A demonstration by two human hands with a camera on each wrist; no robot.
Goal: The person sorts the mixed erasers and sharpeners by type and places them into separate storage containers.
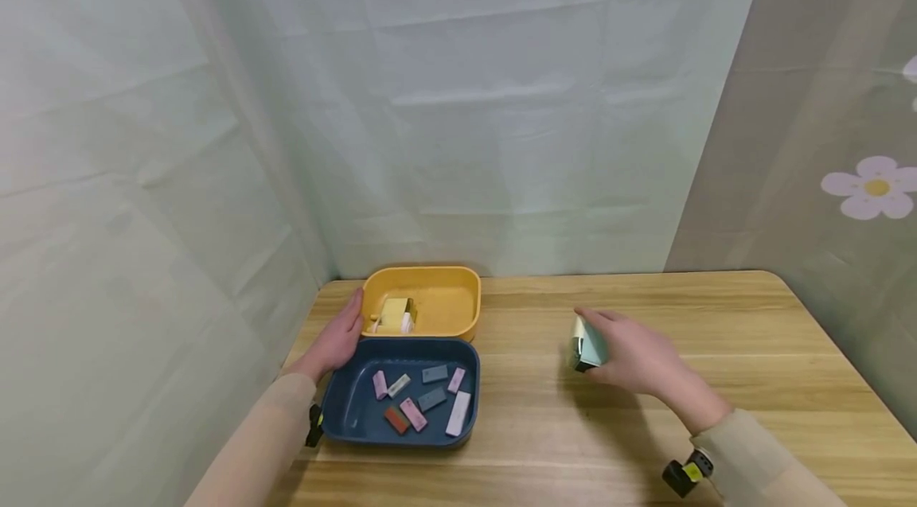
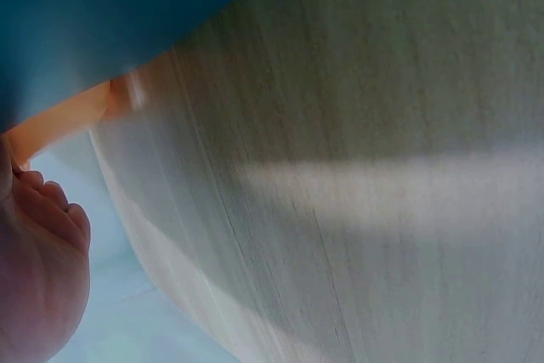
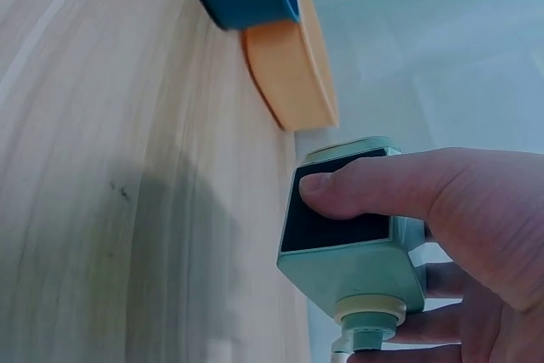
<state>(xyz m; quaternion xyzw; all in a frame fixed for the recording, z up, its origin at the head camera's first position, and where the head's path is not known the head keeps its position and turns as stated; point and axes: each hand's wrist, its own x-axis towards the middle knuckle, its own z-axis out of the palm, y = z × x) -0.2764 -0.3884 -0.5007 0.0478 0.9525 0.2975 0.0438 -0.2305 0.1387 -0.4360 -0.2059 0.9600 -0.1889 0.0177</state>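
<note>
Right hand [image 1: 637, 360] grips green charger block [image 1: 589, 344] over bare bench [image 1: 645, 427]; left hand [image 1: 337, 340] flat against yellow tray [image 1: 458, 308]; blue tray [image 1: 344, 411] holds erasers [image 1: 423, 399].

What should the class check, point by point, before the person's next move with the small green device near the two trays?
1. Right hand grips the green device: ok, thumb across its dark face.
2. Device lifted off the wooden table: cannot tell.
3. Left hand steadies the yellow tray: ok, fingers on its left rim.
4. Bare floor in the yellow tray: ok, right of the small pale item.
5. Blue tray holds the small blocks: ok.
</note>
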